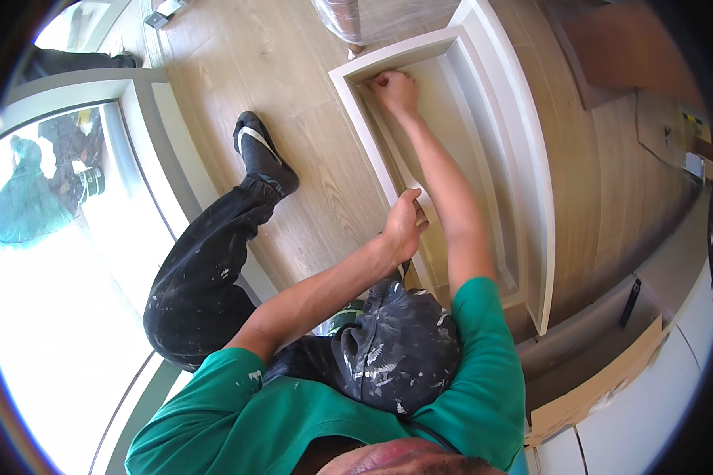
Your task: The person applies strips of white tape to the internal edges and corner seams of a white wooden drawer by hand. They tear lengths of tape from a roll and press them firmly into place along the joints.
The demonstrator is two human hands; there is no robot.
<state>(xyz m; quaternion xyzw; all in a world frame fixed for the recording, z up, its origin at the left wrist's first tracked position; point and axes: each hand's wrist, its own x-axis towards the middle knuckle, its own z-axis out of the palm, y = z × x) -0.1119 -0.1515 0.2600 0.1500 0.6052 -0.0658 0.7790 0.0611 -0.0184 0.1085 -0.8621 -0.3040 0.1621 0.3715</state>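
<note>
A long, shallow pale wooden frame point(531, 182) with raised sides lies in front of me on the right. My right hand point(394, 91) reaches into its far left corner, fingers curled in a pinch against the inner edge; whatever they hold is hidden. Along the frame's near left side, my left hand point(406, 226) is closed, with the thumb up. A thin pale strip point(406, 170) runs along the inner left wall and meets this thumb and fingers. Whether the strip reaches the right hand, I cannot tell.
My shod foot point(265, 154) rests on the wood-look floor point(317, 134) left of the frame. A bright glazed door point(63, 237) stands at the left. Clear plastic wrapping point(364, 20) lies beyond the frame. Low at the right are an open cabinet box point(586, 348) and torn cardboard point(598, 388).
</note>
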